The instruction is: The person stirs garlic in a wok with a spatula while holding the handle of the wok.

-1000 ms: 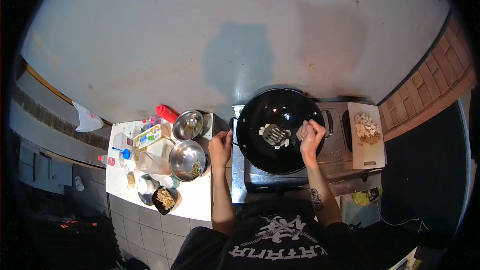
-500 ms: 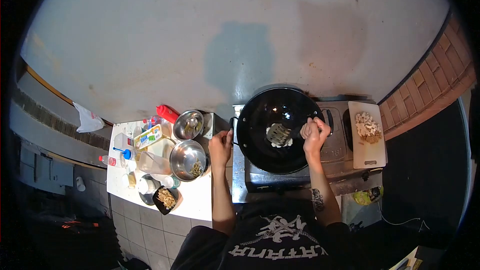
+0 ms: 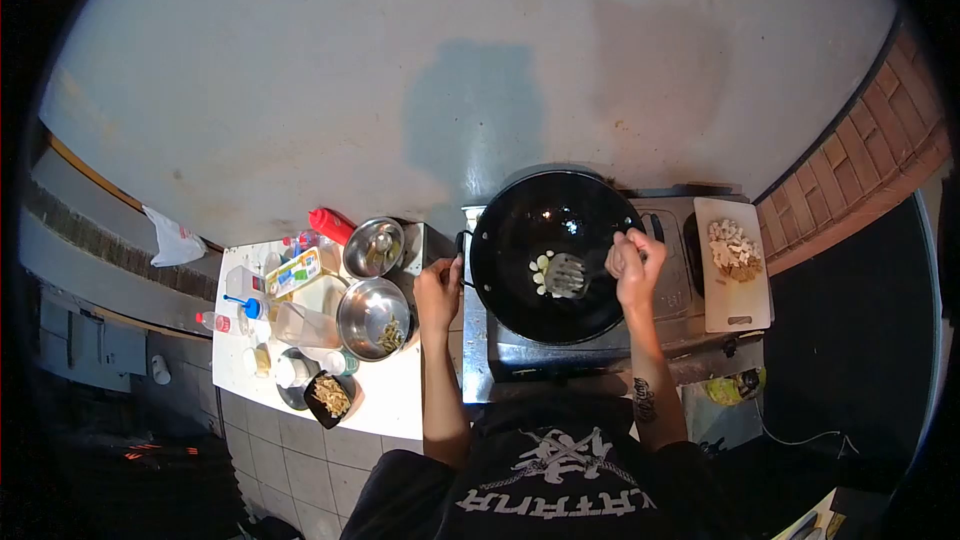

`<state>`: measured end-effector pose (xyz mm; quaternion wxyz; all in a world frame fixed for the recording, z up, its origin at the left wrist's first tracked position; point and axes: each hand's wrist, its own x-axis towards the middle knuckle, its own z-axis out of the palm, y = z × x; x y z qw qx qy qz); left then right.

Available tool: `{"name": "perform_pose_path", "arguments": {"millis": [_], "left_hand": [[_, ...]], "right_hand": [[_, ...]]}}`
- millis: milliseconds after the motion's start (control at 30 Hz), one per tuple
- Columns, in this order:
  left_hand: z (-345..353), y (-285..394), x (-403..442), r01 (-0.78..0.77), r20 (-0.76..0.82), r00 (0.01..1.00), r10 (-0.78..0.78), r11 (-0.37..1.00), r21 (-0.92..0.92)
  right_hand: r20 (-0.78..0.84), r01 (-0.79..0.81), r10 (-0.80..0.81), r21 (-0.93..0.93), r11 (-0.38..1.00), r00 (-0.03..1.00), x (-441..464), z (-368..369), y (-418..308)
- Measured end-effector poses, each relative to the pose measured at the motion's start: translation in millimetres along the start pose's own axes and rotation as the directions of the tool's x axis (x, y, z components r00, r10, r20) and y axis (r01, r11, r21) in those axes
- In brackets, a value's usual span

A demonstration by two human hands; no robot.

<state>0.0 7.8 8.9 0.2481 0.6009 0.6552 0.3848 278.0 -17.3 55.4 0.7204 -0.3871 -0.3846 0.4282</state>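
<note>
A large black wok (image 3: 530,220) sits on the steel stove. My left hand (image 3: 438,292) is closed on the wok's left loop handle. On the other side, my right hand (image 3: 636,262) is wrapped round the handle of a slotted spatula (image 3: 567,276). The spatula's blade rests low in the wok, just right of several small pale food pieces (image 3: 541,265). Part of the spatula's handle is hidden in my fist.
A white cutting board (image 3: 738,302) with chopped food lies right of the stove (image 3: 670,316). On the left, a white table (image 3: 385,410) holds steel bowls (image 3: 362,302), a red bottle (image 3: 331,225), containers and a black bowl (image 3: 329,400) of food.
My right hand has moved slightly right, and the spatula blade has shifted right from over the pale pieces, which now show at its left. My left hand stays on the wok handle.
</note>
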Motion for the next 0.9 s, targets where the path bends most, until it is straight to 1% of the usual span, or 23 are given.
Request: {"name": "perform_pose_path", "arguments": {"millis": [33, 67, 100, 133, 167, 233, 267, 300, 367, 400, 433, 500, 533, 600, 633, 700, 733, 833, 867, 900], "left_hand": [[0.4, -1.0, -0.6, -0.011, -0.009, 1.000, 0.011, 1.000, -0.018], [1.3, -1.9, -0.5, -0.024, -0.020, 1.000, 0.024, 0.999, -0.036], [3.0, -6.8, 0.7, -0.025, -0.020, 1.000, 0.024, 0.999, -0.037], [4.6, -13.3, 2.4, -0.034, -0.018, 0.999, 0.034, 0.999, -0.009], [6.3, -18.9, 3.0, -0.043, -0.016, 0.999, 0.043, 0.999, 0.018], [3.7, -11.3, 2.0, -0.036, -0.012, 0.999, 0.036, 0.999, 0.021], [1.8, -6.9, 1.3, -0.028, -0.011, 1.000, 0.028, 0.999, 0.025], [0.1, -1.8, 0.5, -0.028, -0.014, 0.999, 0.029, 0.999, 0.024], [-3.0, 5.9, -1.3, -0.021, -0.017, 1.000, 0.022, 0.999, 0.041], [-2.9, 4.6, -0.6, -0.022, -0.025, 0.999, 0.023, 0.999, 0.040], [-2.4, 2.2, -0.4, -0.030, -0.026, 0.999, 0.032, 0.997, 0.070], [-2.3, 0.8, 0.6, -0.039, -0.029, 0.999, 0.042, 0.994, 0.101], [-2.0, 1.4, 0.4, -0.044, -0.033, 0.998, 0.048, 0.994, 0.098], [-1.4, 0.2, -0.3, -0.050, -0.031, 0.998, 0.053, 0.994, 0.095], [-0.1, -1.5, 0.0, -0.054, -0.043, 0.997, 0.057, 0.995, 0.078], [0.9, -2.6, -0.5, -0.056, -0.053, 0.997, 0.059, 0.997, 0.060], [0.6, -2.0, 0.0, -0.059, -0.053, 0.997, 0.062, 0.996, 0.067], [-3.6, 6.9, -1.4, -0.044, -0.040, 0.998, 0.047, 0.995, 0.087], [-4.8, 9.3, -1.9, -0.028, -0.030, 0.999, 0.031, 0.995, 0.100], [-2.8, 6.0, -1.6, -0.039, -0.045, 0.998, 0.043, 0.996, 0.084]], "right_hand": [[-0.001, -0.003, 0.003, -0.001, 1.000, 1.000, 2.1, -3.1, -4.9], [0.043, 0.113, -0.107, -0.196, 0.974, 0.993, 5.7, -4.9, -10.2], [0.108, 0.231, -0.205, -0.377, 0.897, 0.973, 9.2, -4.3, -16.0], [0.149, 0.287, -0.246, -0.514, 0.808, 0.958, 11.6, -1.5, -23.2], [0.147, 0.286, -0.245, -0.514, 0.808, 0.958, 12.6, 1.8, -26.6], [0.206, 0.281, -0.193, -0.636, 0.718, 0.959, 14.6, 9.4, -29.7], [0.218, 0.295, -0.201, -0.642, 0.707, 0.955, 16.9, 8.4, -19.3], [0.214, 0.297, -0.208, -0.618, 0.728, 0.954, 19.0, 7.3, -5.1], [0.101, 0.177, -0.145, -0.548, 0.817, 0.984, 14.0, 10.4, 16.0], [0.025, 0.139, -0.143, -0.449, 0.883, 0.989, 10.2, 13.3, 28.8], [0.001, 0.112, -0.122, -0.399, 0.910, 0.993, 7.0, 15.4, 36.0], [0.044, 0.166, -0.161, -0.375, 0.912, 0.986, 0.2, 18.2, 39.5], [0.043, 0.166, -0.161, -0.373, 0.913, 0.986, -1.6, 20.7, 37.3], [0.176, 0.300, -0.249, -0.389, 0.871, 0.952, -6.9, 23.2, 26.0], [0.173, 0.297, -0.248, -0.391, 0.871, 0.953, -8.5, 25.1, 16.7], [0.392, 0.461, -0.300, -0.428, 0.777, 0.870, -11.2, 29.0, -3.8], [0.468, 0.518, -0.314, -0.409, 0.751, 0.826, -11.9, 30.5, -10.4], [0.451, 0.515, -0.310, -0.458, 0.724, 0.837, -13.7, 29.3, -17.0], [0.435, 0.527, -0.323, -0.516, 0.676, 0.841, -11.9, 23.4, -16.4], [0.438, 0.526, -0.320, -0.514, 0.677, 0.840, -12.4, 23.8, -16.1]]}}
